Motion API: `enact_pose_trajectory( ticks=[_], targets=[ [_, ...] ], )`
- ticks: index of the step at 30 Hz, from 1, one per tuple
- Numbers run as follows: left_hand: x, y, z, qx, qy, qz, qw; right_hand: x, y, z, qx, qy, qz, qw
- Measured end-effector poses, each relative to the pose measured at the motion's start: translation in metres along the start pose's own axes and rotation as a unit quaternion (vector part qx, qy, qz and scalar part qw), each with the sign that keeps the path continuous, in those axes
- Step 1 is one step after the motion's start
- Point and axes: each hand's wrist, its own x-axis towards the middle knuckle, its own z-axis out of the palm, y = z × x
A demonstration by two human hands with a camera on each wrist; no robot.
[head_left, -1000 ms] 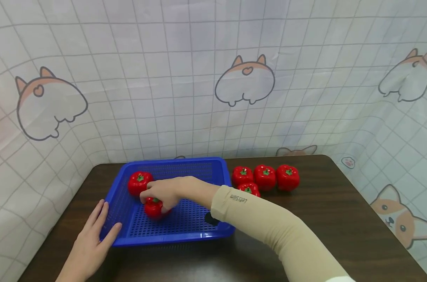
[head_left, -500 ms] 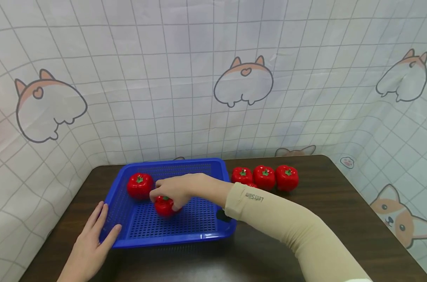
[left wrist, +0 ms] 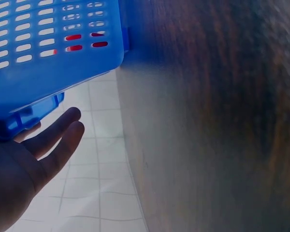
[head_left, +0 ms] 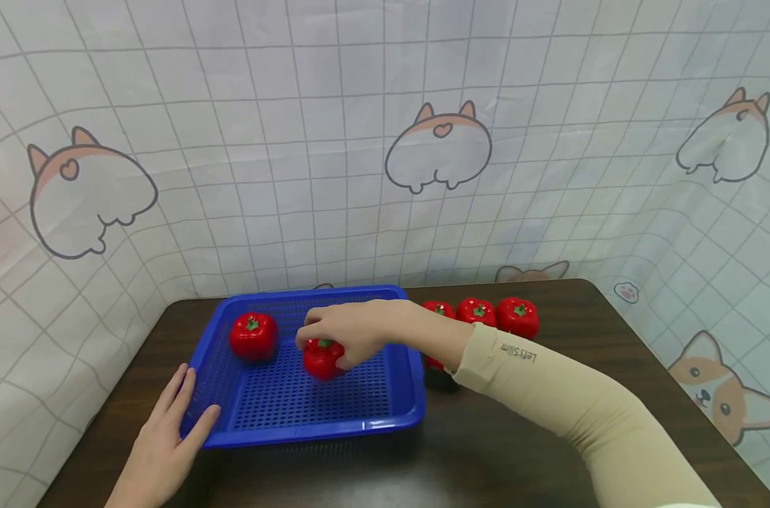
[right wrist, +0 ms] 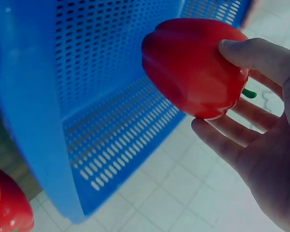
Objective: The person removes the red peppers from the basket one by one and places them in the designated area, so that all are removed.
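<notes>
Right hand (head_left: 349,328), gripping a pepper (head_left: 322,363), has shifted rightward — carrying seems under way; left hand (head_left: 161,439), fingers spread, lies at the basket (head_left: 308,431).

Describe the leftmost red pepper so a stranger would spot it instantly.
On the dark table, find the blue basket. Toward its back left corner sits a red pepper with a green stem. The right hand grips the neighbouring pepper; no hand touches this one.

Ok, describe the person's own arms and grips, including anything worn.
A fitted beige fabric sleeve with dark "Let's Slim" lettering near its cuff covers the right arm, stopping short of the bare right grip. The left grip wears no glove, and no sleeve shows there.
</notes>
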Motion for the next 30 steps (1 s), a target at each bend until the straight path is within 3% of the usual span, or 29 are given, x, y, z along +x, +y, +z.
enact_pose_trajectory(
  ticks=[10,19,30],
  targets=[
    [0.001,0.0,0.001,-0.007,0.002,0.005,1.0,-0.044,0.018,-0.011,0.022,0.049,0.005,0.999],
    [0.001,0.0,-0.001,-0.005,0.007,0.009,0.9999,-0.08,0.036,-0.021,0.043,0.073,0.038,0.996],
    [0.0,0.001,0.0,-0.015,-0.003,0.005,0.9999,-0.122,0.057,-0.02,0.051,0.118,0.045,0.991]
  ],
)
